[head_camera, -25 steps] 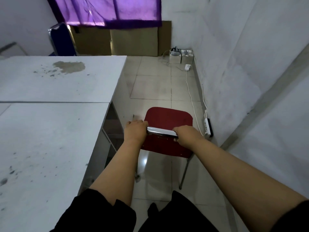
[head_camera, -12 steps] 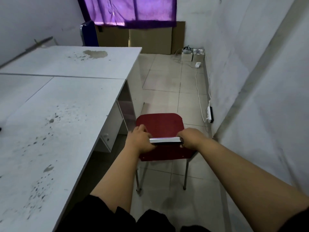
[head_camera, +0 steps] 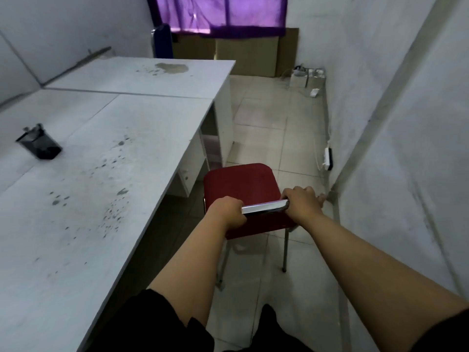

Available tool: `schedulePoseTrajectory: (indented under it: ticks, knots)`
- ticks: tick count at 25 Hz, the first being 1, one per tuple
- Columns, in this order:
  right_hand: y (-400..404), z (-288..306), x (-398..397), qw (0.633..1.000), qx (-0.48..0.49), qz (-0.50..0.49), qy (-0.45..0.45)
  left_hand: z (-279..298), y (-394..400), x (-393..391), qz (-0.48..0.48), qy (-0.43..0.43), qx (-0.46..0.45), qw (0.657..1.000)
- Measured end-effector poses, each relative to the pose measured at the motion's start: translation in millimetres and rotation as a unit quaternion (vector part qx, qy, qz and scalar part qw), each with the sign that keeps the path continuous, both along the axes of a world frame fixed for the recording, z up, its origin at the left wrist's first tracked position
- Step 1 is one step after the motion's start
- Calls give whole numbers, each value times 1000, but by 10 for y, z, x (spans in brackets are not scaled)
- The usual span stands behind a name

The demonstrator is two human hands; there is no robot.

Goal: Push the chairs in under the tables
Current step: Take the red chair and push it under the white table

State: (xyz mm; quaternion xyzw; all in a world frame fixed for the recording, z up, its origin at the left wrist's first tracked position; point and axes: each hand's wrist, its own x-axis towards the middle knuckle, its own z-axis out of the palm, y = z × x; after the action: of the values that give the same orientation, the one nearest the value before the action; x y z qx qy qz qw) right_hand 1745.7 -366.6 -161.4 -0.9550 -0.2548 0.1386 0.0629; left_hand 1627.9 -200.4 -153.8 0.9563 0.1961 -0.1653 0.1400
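The red chair (head_camera: 238,184) stands in the aisle beside the table (head_camera: 121,158), not under it. Your left hand (head_camera: 228,212) and right hand (head_camera: 300,205) both clasp its chrome top rail (head_camera: 264,207). Swing it squarely toward the opening, clearing the drawer unit (head_camera: 193,163).

The white laminate table (head_camera: 106,199) fills the left half of the frame. A second white laminate table (head_camera: 142,74) butts against its far edge, upper left. A black plastic container (head_camera: 39,144) lies tilted on the near table at mid-left. The red padded metal-legged chair (head_camera: 241,184) stands at centre, just right of the near table's edge, not under it. Left hand (head_camera: 227,212) and right hand (head_camera: 300,203) grip its chrome top rail (head_camera: 264,207). A white power strip (head_camera: 328,158) lies against the wall at right. A blue upholstered chair (head_camera: 162,41) stands behind the far table, top centre.
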Motion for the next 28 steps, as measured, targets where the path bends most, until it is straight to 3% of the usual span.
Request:
schedulePoseTrajectory:
  ticks: [6, 16, 20, 24, 28]
  knots:
    - [8, -11, -975, 994, 17, 111, 3, 40, -233, -1310, 53, 11, 14, 998]
    - [624, 52, -1548, 958, 4, 286, 16, 14, -263, -2280, 202, 12, 17, 979]
    - [997, 84, -1606, 936, -3, 352, 10, 9, -216, -2405, 265, 1, 40, 963]
    - [1342, 33, -1504, 923, 12, 386, -4, -109, -97, -2350, 277, -124, 71, 950]
    - [1748, 1, -1157, 913, 24, 407, 0, -180, 224, -2039, 300, -159, 62, 939]
